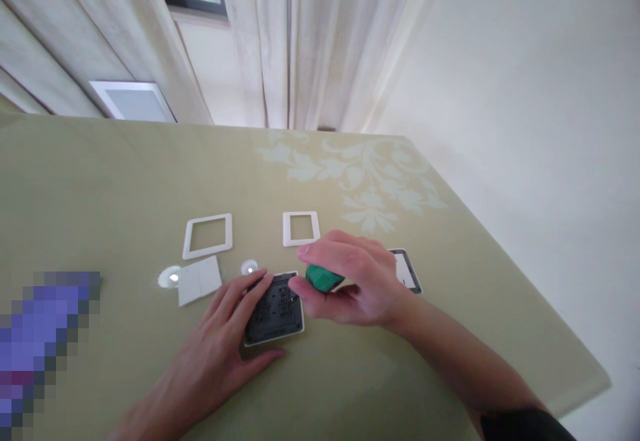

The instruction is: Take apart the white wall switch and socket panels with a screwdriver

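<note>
A dark grey switch module [273, 315] with a white rim lies on the olive table [125, 181]. My left hand [220, 347] rests on its left side, fingers spread across it and thumb by its lower edge. My right hand [350, 281] is closed around a green-handled tool [323, 278], whose tip sits at the module's upper right corner. The tool's shaft is hidden by my fingers.
Two white square frames lie beyond: a larger frame [207, 235] and a smaller frame [301, 229]. A white rocker plate [199, 281] lies left, with two bright glare spots beside it. Another plate [407, 271] peeks out behind my right hand. Curtains hang past the far edge.
</note>
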`<action>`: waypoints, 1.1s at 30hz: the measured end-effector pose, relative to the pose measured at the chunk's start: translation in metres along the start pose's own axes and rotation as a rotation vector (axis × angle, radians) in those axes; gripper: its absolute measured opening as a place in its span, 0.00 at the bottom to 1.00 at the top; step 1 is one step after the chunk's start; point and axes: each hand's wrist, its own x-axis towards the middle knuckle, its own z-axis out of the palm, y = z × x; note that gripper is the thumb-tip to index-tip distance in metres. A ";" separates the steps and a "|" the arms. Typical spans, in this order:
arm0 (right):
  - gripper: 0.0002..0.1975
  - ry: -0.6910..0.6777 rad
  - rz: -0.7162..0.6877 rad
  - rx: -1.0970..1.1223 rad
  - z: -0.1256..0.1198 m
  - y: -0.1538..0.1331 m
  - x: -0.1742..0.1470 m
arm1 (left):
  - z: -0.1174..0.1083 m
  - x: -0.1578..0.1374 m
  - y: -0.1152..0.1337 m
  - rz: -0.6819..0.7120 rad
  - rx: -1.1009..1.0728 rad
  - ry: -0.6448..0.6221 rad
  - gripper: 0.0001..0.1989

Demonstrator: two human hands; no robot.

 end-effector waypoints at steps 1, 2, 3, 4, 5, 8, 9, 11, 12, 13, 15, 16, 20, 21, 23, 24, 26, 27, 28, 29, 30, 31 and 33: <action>0.13 -0.006 0.001 0.003 0.000 -0.001 0.000 | -0.001 0.000 0.001 -0.009 -0.007 -0.011 0.49; 0.13 -0.010 0.000 0.004 0.001 -0.001 0.000 | -0.002 0.000 0.002 -0.018 -0.015 -0.021 0.50; 0.14 -0.013 -0.001 0.002 0.001 -0.002 0.000 | -0.003 0.000 0.003 -0.027 -0.023 -0.029 0.52; 0.14 -0.011 -0.004 0.000 0.000 -0.002 0.000 | -0.004 -0.001 0.003 -0.035 -0.032 -0.038 0.53; 0.14 -0.005 -0.009 0.001 0.000 -0.002 0.000 | -0.005 -0.001 0.004 -0.041 -0.042 -0.051 0.54; 0.14 -0.015 -0.004 0.010 0.000 -0.004 0.000 | -0.007 -0.002 0.003 -0.051 -0.069 -0.081 0.56; 0.14 -0.026 0.007 0.009 0.000 -0.004 -0.001 | -0.008 -0.002 0.002 -0.052 -0.076 -0.085 0.57; 0.14 -0.045 0.026 0.005 0.000 -0.005 -0.002 | -0.009 -0.002 0.001 -0.051 -0.087 -0.091 0.58; 0.14 -0.050 0.029 0.000 0.001 -0.006 -0.002 | -0.009 -0.003 0.001 -0.050 -0.091 -0.093 0.59; 0.14 -0.053 0.026 -0.002 0.001 -0.006 -0.002 | -0.010 -0.003 0.001 -0.048 -0.093 -0.097 0.59; 0.13 -0.062 0.013 -0.001 0.001 -0.008 -0.001 | -0.011 -0.004 0.000 -0.042 -0.097 -0.104 0.61; 0.13 -0.072 0.009 0.004 0.000 -0.008 0.000 | -0.011 -0.004 -0.001 -0.038 -0.098 -0.106 0.62; 0.15 -0.152 -0.010 0.027 -0.005 -0.011 0.005 | -0.010 -0.006 -0.004 -0.021 -0.094 -0.116 0.66; 0.15 -0.144 -0.017 0.023 -0.006 -0.012 0.006 | -0.011 -0.007 -0.004 -0.020 -0.091 -0.122 0.67; 0.16 -0.092 -0.017 0.020 -0.008 -0.013 0.007 | -0.013 -0.008 -0.005 -0.027 -0.086 -0.139 0.68; 0.17 -0.072 -0.007 0.021 -0.009 -0.013 0.008 | -0.015 -0.009 -0.006 -0.035 -0.083 -0.145 0.69; 0.17 -0.077 0.012 0.022 -0.010 -0.012 0.007 | -0.020 -0.012 -0.008 -0.056 -0.062 -0.143 0.72; 0.16 -0.093 0.015 0.018 -0.010 -0.012 0.007 | -0.023 -0.014 -0.010 -0.063 -0.043 -0.139 0.72; 0.16 -0.107 0.012 0.012 -0.010 -0.010 0.007 | -0.026 -0.018 -0.012 -0.066 -0.019 -0.135 0.72; 0.15 -0.113 0.004 0.009 -0.010 -0.009 0.006 | -0.029 -0.022 -0.014 -0.067 0.009 -0.133 0.71; 0.15 -0.114 -0.005 0.010 -0.010 -0.008 0.006 | -0.031 -0.028 -0.015 -0.066 0.037 -0.134 0.69; 0.14 -0.111 -0.013 0.013 -0.010 -0.007 0.006 | -0.032 -0.034 -0.017 -0.069 0.061 -0.141 0.68; 0.13 -0.106 -0.033 0.021 -0.010 -0.005 0.006 | -0.034 -0.050 -0.019 -0.100 0.099 -0.159 0.67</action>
